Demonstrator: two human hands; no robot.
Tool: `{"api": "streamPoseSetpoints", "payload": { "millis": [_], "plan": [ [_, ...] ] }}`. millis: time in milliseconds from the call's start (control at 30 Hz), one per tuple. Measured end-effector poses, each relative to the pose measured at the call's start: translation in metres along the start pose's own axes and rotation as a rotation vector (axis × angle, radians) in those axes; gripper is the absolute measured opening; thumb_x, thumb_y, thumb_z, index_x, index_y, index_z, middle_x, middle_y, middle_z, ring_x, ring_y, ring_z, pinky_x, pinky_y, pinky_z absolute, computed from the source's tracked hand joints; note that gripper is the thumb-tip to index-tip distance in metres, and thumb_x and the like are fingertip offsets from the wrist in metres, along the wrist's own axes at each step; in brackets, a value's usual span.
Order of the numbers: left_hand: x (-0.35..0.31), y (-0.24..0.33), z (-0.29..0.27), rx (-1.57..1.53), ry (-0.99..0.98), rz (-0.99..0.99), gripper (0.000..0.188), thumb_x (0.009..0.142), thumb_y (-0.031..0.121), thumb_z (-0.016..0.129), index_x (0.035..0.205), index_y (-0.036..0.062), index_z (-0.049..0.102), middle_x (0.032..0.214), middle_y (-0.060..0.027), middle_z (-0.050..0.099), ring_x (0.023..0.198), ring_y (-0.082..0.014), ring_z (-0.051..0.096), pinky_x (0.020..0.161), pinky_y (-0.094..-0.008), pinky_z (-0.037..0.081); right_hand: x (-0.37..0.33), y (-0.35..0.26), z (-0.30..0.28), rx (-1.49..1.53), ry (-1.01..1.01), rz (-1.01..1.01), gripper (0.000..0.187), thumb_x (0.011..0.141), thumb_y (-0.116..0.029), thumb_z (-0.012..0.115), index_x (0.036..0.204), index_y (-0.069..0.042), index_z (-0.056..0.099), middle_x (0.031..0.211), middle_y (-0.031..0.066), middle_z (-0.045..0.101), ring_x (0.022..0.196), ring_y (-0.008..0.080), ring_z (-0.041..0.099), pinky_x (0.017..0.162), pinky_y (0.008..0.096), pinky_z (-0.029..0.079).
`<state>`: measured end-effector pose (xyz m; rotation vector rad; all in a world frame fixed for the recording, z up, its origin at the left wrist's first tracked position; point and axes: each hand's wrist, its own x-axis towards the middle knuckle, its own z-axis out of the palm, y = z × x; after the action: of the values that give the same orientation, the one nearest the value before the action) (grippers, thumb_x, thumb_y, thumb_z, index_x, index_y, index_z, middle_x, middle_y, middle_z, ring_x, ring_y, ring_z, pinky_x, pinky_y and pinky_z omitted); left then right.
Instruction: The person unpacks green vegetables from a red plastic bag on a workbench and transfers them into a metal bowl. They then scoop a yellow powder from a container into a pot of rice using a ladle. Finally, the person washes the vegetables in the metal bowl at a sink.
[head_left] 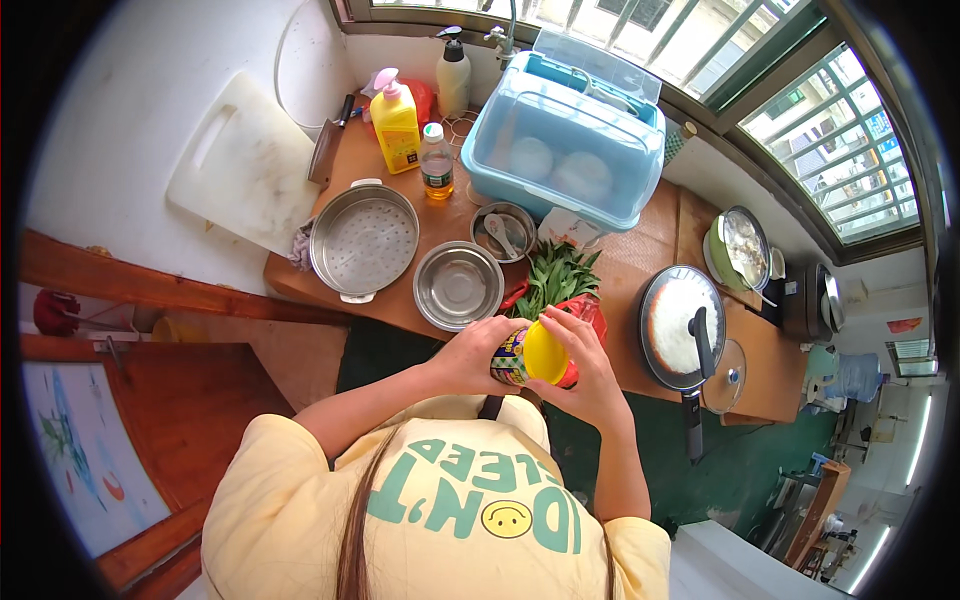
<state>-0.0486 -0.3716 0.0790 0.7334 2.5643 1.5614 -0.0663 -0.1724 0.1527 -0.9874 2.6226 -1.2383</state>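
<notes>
item: yellow-lidded jar (pixel 530 356), held over the counter edge (pixel 400 318). our left hand (pixel 478 352) wraps its body; our right hand (pixel 578 362) grips the lid. nearby: steel bowl (pixel 458 285), greens (pixel 553 278).

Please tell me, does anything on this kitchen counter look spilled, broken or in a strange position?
Nothing looks spilled or broken. The glass lid lies flat at the wooden counter's front edge, beside the pan. Both hands, left hand and right hand, hold the yellow-capped jar tilted.
</notes>
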Motion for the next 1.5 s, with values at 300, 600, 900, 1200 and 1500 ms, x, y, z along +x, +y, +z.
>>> {"api": "streamPoseSetpoints", "payload": {
  "millis": [300,600,900,1200,1500],
  "plan": [
    [-0.002,0.003,-0.002,-0.062,0.040,-0.053,0.084,0.055,0.024,0.085,0.124,0.0091,0.040,0.115,-0.0125,0.053,0.109,-0.0305,0.053,0.094,-0.0396,0.042,0.004,0.003,-0.030,0.054,0.133,0.017,0.071,0.059,-0.008,0.079,0.121,-0.009,0.045,0.117,0.0146,0.044,0.111,0.0300,0.049,0.092,0.0375,0.044],
    [-0.004,0.010,0.006,-0.200,0.188,-0.074,0.087,0.055,0.025,0.086,0.126,0.0083,0.038,0.119,-0.0134,0.051,0.110,-0.0271,0.052,0.094,-0.0372,0.042,-0.010,0.021,0.067,0.957,0.665,0.099,0.049,0.073,-0.020,0.077,0.101,-0.009,0.039,0.128,0.0183,0.040,0.124,0.0311,0.040,0.102,0.0394,0.036],
    [-0.004,0.005,0.011,-0.150,0.142,-0.069,0.083,0.058,0.028,0.085,0.124,0.0068,0.039,0.114,-0.0151,0.053,0.107,-0.0304,0.054,0.091,-0.0379,0.044,-0.019,0.019,0.058,0.517,0.370,0.061,0.053,0.079,-0.024,0.068,0.123,-0.007,0.044,0.134,0.0194,0.037,0.128,0.0334,0.034,0.105,0.0454,0.028],
    [-0.009,0.012,-0.009,-0.149,0.048,-0.079,0.084,0.053,0.021,0.083,0.124,0.0076,0.041,0.117,-0.0153,0.053,0.108,-0.0317,0.053,0.093,-0.0389,0.043,-0.005,-0.013,0.036,-0.214,0.085,-0.089,0.058,0.076,-0.030,0.068,0.129,-0.014,0.049,0.139,0.0224,0.033,0.127,0.0413,0.035,0.102,0.0500,0.030],
    [-0.023,0.002,-0.001,-0.099,0.234,-0.065,0.080,0.054,0.020,0.081,0.121,0.0066,0.041,0.111,-0.0164,0.055,0.103,-0.0342,0.055,0.088,-0.0401,0.046,0.008,-0.022,0.054,-0.241,0.074,-0.148,0.059,0.070,-0.017,0.070,0.125,-0.007,0.050,0.135,0.0237,0.037,0.124,0.0407,0.039,0.100,0.0480,0.034]
  ]
}}
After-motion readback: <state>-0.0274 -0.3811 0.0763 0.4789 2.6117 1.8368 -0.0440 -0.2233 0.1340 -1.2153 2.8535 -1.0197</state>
